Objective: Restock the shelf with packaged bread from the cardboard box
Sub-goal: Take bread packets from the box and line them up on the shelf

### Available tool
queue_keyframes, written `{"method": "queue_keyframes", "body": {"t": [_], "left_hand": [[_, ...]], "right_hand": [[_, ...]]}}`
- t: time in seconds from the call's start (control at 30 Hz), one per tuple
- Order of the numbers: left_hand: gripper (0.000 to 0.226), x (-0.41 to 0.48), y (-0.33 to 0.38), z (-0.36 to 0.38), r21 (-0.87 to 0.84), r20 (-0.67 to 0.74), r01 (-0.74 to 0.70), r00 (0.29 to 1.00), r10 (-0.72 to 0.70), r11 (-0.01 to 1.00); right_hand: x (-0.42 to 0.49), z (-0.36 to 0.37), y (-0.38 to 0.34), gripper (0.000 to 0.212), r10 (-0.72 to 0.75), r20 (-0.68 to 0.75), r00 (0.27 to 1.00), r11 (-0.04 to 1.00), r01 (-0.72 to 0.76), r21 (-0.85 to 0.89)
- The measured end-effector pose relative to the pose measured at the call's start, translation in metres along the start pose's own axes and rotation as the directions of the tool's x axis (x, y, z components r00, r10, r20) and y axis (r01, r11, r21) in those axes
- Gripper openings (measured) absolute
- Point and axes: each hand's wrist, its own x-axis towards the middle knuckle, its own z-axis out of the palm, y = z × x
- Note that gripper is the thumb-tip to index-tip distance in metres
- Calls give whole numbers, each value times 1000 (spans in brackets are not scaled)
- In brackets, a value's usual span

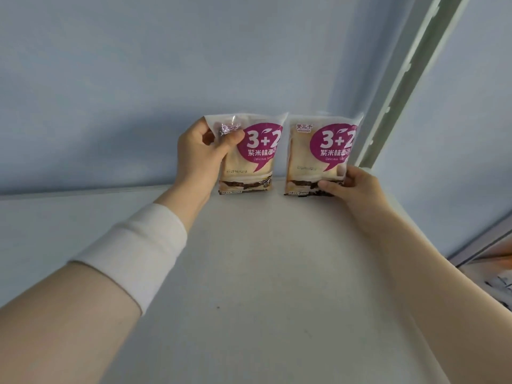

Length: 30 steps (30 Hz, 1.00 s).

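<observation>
Two clear bread packs with purple "3+2" labels stand upright side by side at the back of a white shelf board [263, 273], against the pale blue back panel. My left hand [202, 153] grips the left bread pack [250, 159] at its upper left corner, thumb on the front. My right hand [357, 189] pinches the right bread pack [321, 156] at its lower right corner. A white wristband sits on my left forearm. The cardboard box is out of view.
A white slotted shelf upright [401, 90] runs diagonally at the right, just beside the right pack. Part of a lower shelf with orange and white items [496, 273] shows at the right edge. Bare shelf board lies left of the packs.
</observation>
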Motion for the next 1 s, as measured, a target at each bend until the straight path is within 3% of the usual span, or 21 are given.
{"method": "queue_keyframes", "body": {"t": [0.33, 0.57, 0.7, 0.83, 0.93, 1.0], "left_hand": [[16, 13, -22, 8, 36, -62, -17, 998, 19, 999], [30, 15, -23, 14, 268, -147, -65, 983, 107, 961], [39, 13, -17, 17, 244, -180, -35, 980, 81, 969], [56, 7, -11, 21, 182, -213, 14, 977, 25, 983], [63, -1, -4, 15, 161, -147, 60, 989, -36, 985], [74, -7, 0, 6, 172, -86, 94, 993, -80, 981]], "right_hand": [[23, 9, -2, 27, -77, -22, 997, 988, 73, -137], [25, 16, 4, 33, -111, -159, 981, 969, 72, -237], [22, 22, 0, 36, -103, -179, 978, 957, 49, -286], [16, 27, -8, 58, -61, -201, 978, 951, -4, -308], [3, 27, -18, 80, -23, -213, 977, 949, -46, -313], [-13, 25, -26, 83, -26, -238, 971, 935, -61, -350]]}}
